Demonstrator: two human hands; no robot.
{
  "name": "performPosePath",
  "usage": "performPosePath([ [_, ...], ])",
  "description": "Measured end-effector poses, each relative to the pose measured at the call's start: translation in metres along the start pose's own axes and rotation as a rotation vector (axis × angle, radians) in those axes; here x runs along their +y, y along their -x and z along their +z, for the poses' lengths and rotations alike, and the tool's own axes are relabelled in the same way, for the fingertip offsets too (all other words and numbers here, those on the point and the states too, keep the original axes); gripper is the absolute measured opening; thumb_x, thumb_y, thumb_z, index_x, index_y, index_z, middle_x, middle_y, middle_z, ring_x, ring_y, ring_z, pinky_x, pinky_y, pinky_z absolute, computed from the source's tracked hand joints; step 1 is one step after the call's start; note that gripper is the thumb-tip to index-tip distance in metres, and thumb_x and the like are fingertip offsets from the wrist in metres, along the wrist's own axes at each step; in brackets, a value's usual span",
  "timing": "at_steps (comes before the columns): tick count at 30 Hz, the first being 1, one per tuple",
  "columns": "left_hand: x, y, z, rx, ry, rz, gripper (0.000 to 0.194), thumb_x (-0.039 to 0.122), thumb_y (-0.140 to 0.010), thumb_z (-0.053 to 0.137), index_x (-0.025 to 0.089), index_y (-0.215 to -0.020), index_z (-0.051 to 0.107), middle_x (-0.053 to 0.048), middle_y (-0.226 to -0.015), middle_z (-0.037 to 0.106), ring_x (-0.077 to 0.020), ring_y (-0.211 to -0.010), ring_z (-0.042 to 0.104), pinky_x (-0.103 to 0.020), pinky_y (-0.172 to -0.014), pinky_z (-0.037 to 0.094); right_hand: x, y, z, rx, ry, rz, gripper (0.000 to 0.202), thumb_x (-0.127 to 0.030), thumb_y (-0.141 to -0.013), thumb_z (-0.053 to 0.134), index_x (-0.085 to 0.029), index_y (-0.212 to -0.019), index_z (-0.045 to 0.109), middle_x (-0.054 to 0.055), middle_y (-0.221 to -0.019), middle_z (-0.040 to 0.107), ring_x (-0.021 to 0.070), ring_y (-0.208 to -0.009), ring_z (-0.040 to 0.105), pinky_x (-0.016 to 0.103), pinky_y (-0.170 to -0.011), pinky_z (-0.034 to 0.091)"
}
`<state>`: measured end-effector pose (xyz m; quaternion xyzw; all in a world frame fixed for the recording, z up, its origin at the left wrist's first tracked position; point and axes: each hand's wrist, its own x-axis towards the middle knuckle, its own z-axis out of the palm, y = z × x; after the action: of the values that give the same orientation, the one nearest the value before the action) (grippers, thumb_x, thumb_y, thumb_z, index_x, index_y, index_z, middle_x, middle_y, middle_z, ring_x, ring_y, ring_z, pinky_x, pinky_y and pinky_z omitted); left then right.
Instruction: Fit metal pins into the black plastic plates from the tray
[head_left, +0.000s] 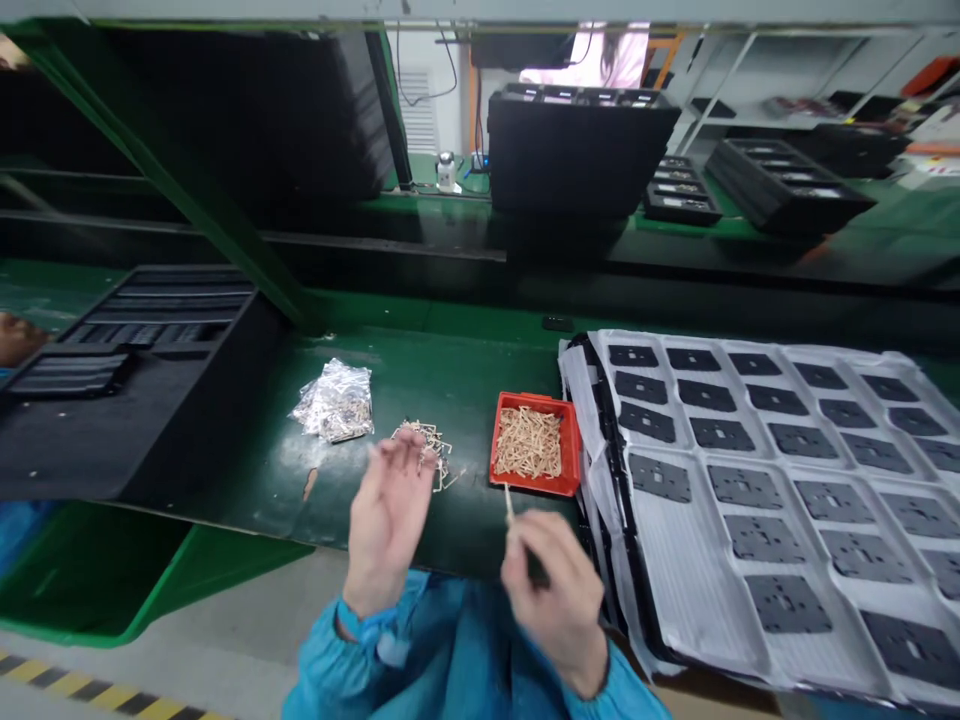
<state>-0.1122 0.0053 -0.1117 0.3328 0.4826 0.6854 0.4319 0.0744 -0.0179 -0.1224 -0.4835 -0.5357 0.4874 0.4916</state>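
My left hand [391, 515] is palm up with its fingers apart, in front of a loose pile of small tan and dark pieces [427, 445]; nothing shows in it. Between the thumb and fingers of my right hand [551, 590] is a thin tan stick-like piece [509, 503], pointing up toward the near edge of a red bin [571, 450]. Many small tan pieces [529, 442] fill that bin. Left of the loose pile lie clear plastic bags [337, 400] with small parts inside.
At right, stacked white trays [694, 600] hold flat black plates [787, 603]. A black box [187, 420] stands at left, above a green bin [172, 590]. A green post [187, 190] and a shelf edge [480, 12] frame the bench. Part of another person [592, 60] shows behind.
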Motion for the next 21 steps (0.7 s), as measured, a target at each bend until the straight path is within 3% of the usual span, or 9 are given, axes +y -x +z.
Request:
performPosePath([
  [2, 0.005, -0.017, -0.001, -0.047, 0.026, 0.068, 0.074, 0.088, -0.093, 0.043, 0.034, -0.138, 0.067, -0.010, -0.156, 0.061, -0.0301, -0.141, 0.061, -0.048, -0.109, 0.057, 0.003, -0.014, -0.003, 0.036, 0.005, 0.042, 0.016, -0.039, -0.095, 0.071, -0.025, -0.101, 0.078, 0.012, -0.104, 0.073, 0.0253, -0.097, 0.066, 0.043, -0.095, 0.056],
  [4, 0.006, -0.021, 0.008, -0.141, 0.011, 0.128, 0.103, 0.099, -0.073, 0.056, 0.034, -0.153, 0.056, -0.012, -0.170, 0.044, -0.0377, -0.157, 0.041, -0.055, -0.119, 0.047, 0.001, -0.021, -0.002, -0.020, -0.044, 0.102, 0.026, -0.045, -0.095, 0.072, -0.024, -0.111, 0.078, 0.011, -0.108, 0.072, 0.0214, -0.089, 0.065, 0.038, -0.085, 0.058],
  [6, 0.005, -0.015, 0.022, -0.240, -0.025, 0.169, 0.126, 0.098, -0.054, 0.072, 0.030, -0.158, 0.051, -0.015, -0.176, 0.034, -0.0428, -0.163, 0.026, -0.059, -0.127, 0.035, -0.005, -0.018, 0.001, -0.145, -0.151, 0.157, 0.044, -0.060, -0.093, 0.072, -0.022, -0.116, 0.077, 0.011, -0.102, 0.074, 0.0178, -0.075, 0.063, 0.033, -0.069, 0.057],
  [8, 0.002, -0.006, 0.034, -0.344, -0.093, 0.191, 0.134, 0.096, -0.051, 0.075, 0.026, -0.161, 0.047, -0.017, -0.178, 0.026, -0.0450, -0.165, 0.016, -0.062, -0.131, 0.024, -0.015, -0.010, 0.003, -0.247, -0.283, 0.203, 0.060, -0.075, -0.091, 0.064, -0.020, -0.111, 0.077, 0.006, -0.082, 0.071, 0.0152, -0.062, 0.059, 0.029, -0.057, 0.052],
  [11, -0.001, 0.004, 0.041, -0.521, -0.171, 0.221, 0.126, 0.092, -0.063, 0.072, 0.022, -0.165, 0.043, -0.021, -0.177, 0.026, -0.0464, -0.164, 0.019, -0.064, -0.132, 0.022, -0.030, -0.001, 0.001, -0.260, -0.435, 0.256, 0.055, -0.074, -0.093, 0.061, -0.019, -0.089, 0.071, 0.000, -0.068, 0.060, 0.0100, -0.052, 0.048, 0.025, -0.051, 0.043],
  [14, -0.004, 0.004, 0.044, -0.673, -0.176, 0.243, 0.116, 0.089, -0.072, 0.067, 0.021, -0.163, 0.044, -0.024, -0.169, 0.041, -0.0457, -0.158, 0.037, -0.060, -0.128, 0.035, -0.039, 0.004, -0.010, -0.201, -0.519, 0.260, 0.045, -0.059, -0.095, 0.069, -0.020, -0.075, 0.063, -0.001, -0.071, 0.058, 0.0066, -0.051, 0.041, 0.023, -0.049, 0.036],
  [16, -0.005, 0.000, 0.055, -0.768, -0.201, 0.274, 0.107, 0.094, -0.081, 0.047, 0.020, -0.159, 0.046, -0.025, -0.160, 0.052, -0.0429, -0.149, 0.051, -0.057, -0.120, 0.048, -0.042, 0.009, -0.022, -0.128, -0.548, 0.221, 0.041, -0.053, -0.097, 0.069, -0.020, -0.074, 0.062, -0.002, -0.071, 0.055, 0.0064, -0.052, 0.041, 0.023, -0.049, 0.034],
  [18, -0.005, -0.003, 0.080, -0.832, -0.257, 0.305, 0.091, 0.090, -0.093, 0.030, 0.020, -0.147, 0.055, -0.023, -0.148, 0.063, -0.0381, -0.138, 0.063, -0.055, -0.111, 0.056, -0.044, 0.018, -0.037, -0.032, -0.564, 0.160, 0.036, -0.047, -0.101, 0.066, -0.021, -0.076, 0.065, -0.002, -0.073, 0.054, 0.0068, -0.054, 0.043, 0.023, -0.052, 0.035],
  [21, -0.008, -0.007, 0.138, -0.846, -0.440, 0.321, 0.048, 0.065, -0.098, 0.064, 0.021, -0.117, 0.067, -0.019, -0.144, 0.065, -0.0393, -0.143, 0.055, -0.063, -0.119, 0.044, -0.047, 0.035, -0.066, 0.116, -0.533, 0.005, 0.028, -0.041, -0.105, 0.060, -0.025, -0.084, 0.071, -0.001, -0.076, 0.055, 0.0095, -0.059, 0.049, 0.024, -0.054, 0.039],
])
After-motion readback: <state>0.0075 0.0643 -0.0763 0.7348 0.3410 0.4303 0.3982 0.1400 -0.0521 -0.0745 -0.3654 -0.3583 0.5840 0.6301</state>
